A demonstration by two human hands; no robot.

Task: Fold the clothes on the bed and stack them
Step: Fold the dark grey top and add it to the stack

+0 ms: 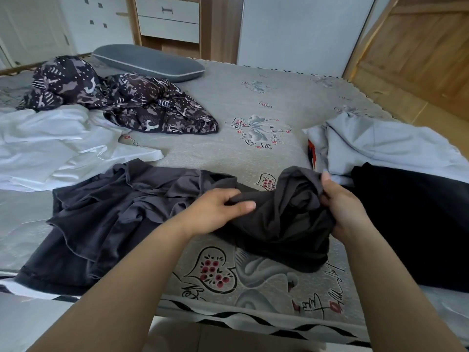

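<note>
Fingertips (327,196) buried in bunched dark garment (284,219) (shape unreadable).

Right hand (341,201): fingertips buried in the bunched dark garment (284,217); grip form not readable. Left hand (215,209): finger ends tucked under a fold of the same cloth. Black garment (411,219) at 3 o'clock runs off the frame edge. White garment (50,148) at 9 o'clock cut by the left edge. Red-and-black item (311,154) mostly hidden under the light grey garment (396,148), possibly a print. Writing on the bed cover (203,97) too small to read.
</note>
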